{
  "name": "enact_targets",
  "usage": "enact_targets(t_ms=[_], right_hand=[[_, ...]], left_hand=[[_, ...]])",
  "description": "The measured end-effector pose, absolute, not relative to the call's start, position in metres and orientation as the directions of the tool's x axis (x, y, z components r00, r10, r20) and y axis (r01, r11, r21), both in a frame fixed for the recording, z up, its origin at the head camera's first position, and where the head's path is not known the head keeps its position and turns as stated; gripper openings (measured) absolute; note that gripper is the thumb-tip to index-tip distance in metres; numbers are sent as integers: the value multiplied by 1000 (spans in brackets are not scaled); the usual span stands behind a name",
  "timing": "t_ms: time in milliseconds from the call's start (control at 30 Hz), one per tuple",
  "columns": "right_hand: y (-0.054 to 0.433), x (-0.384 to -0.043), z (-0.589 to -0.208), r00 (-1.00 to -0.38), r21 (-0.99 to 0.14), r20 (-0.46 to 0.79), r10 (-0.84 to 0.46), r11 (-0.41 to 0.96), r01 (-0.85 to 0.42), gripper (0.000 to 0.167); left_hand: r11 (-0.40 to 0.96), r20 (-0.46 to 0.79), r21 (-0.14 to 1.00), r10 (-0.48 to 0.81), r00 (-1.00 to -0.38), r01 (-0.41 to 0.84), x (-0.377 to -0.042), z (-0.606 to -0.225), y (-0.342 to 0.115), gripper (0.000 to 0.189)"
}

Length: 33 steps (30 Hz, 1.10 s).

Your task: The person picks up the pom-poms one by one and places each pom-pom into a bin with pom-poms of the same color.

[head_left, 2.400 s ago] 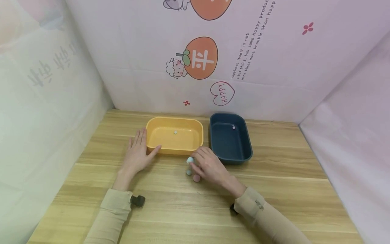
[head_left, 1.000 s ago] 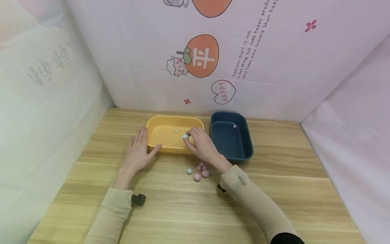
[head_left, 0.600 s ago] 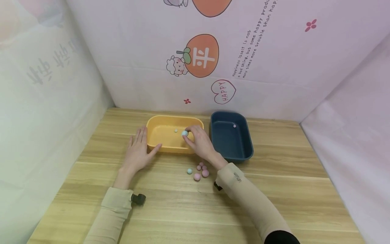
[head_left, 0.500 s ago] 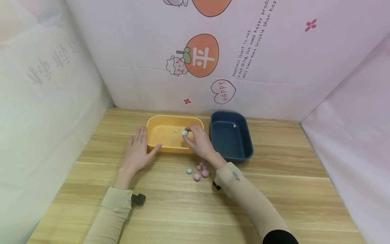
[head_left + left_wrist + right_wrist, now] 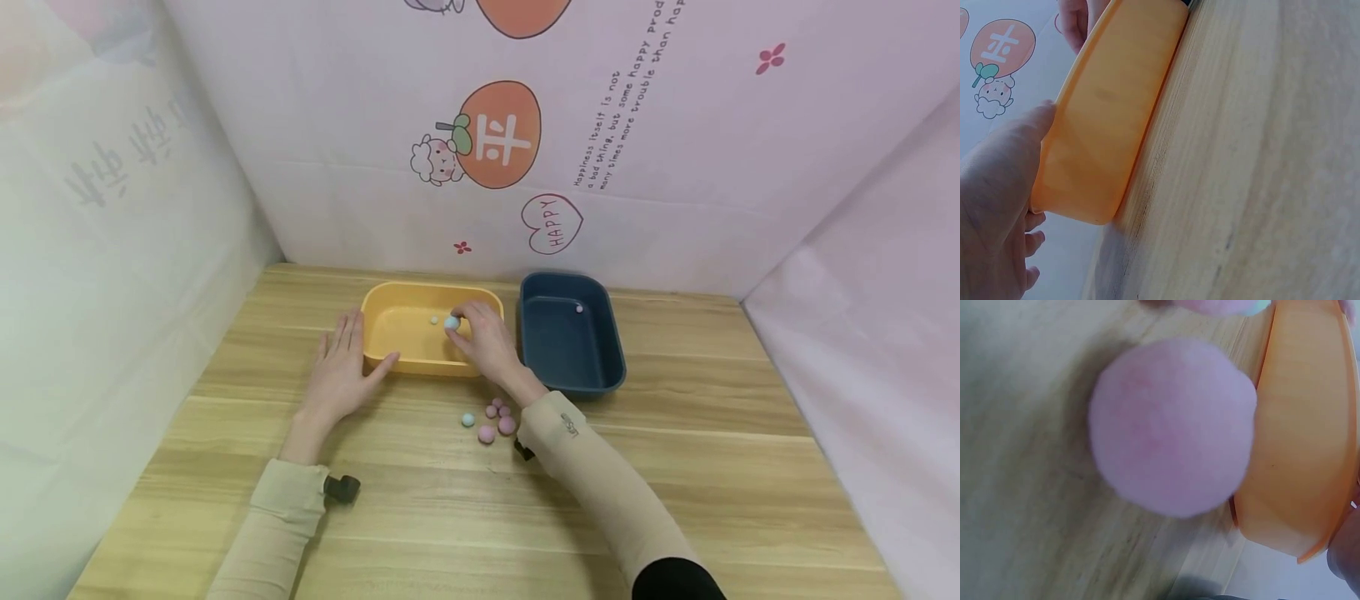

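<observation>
My right hand (image 5: 491, 343) pinches a pale blue pom-pom (image 5: 452, 322) between thumb and fingertips, over the inside of a yellow tub (image 5: 420, 367). A tiny pale pom-pom (image 5: 433, 320) lies on the tub's floor. At the tub's left end my left hand (image 5: 341, 379) rests with straight fingers along the side, its thumb at the front rim. The left wrist view shows that thumb (image 5: 1038, 122) against the tub's edge. A large pink pom-pom (image 5: 1172, 428) fills the middle of the right wrist view, with the yellow wall beside it.
To the right stands a navy tub (image 5: 562, 354) with a tiny pink pom-pom (image 5: 579, 308) inside. In front of the tubs, several pink pom-poms (image 5: 507, 425) and a light blue pom-pom (image 5: 468, 420) lie on the wooden table (image 5: 420, 517). Printed cloth (image 5: 337, 167) walls off the back.
From the loose pom-poms on the table, my right hand has lifted the pale blue one over the yellow tub, then edged slightly farther in. The left hand has stayed in place.
</observation>
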State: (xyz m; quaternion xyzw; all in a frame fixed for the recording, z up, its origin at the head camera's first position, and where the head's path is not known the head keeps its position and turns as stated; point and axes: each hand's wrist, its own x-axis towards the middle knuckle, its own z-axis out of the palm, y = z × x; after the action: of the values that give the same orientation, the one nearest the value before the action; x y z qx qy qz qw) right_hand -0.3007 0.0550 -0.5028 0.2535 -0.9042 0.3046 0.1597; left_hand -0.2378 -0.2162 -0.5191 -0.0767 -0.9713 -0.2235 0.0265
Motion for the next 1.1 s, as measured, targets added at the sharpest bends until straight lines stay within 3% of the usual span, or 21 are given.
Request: enact_targets(t_ms=[367, 800, 1100], right_hand=[[55, -303, -505, -829, -458, 440, -345, 708, -538, 29], [75, -288, -511, -747, -455, 532, -399, 609, -650, 38], [94, -245, -497, -791, -530, 464, -399, 591, -608, 44]], left_hand=[[889, 92, 428, 136, -986, 163, -239, -520, -216, 111], [892, 88, 423, 133, -987, 158, -239, -519, -216, 111], [887, 92, 432, 136, -986, 163, -238, -520, -216, 111]])
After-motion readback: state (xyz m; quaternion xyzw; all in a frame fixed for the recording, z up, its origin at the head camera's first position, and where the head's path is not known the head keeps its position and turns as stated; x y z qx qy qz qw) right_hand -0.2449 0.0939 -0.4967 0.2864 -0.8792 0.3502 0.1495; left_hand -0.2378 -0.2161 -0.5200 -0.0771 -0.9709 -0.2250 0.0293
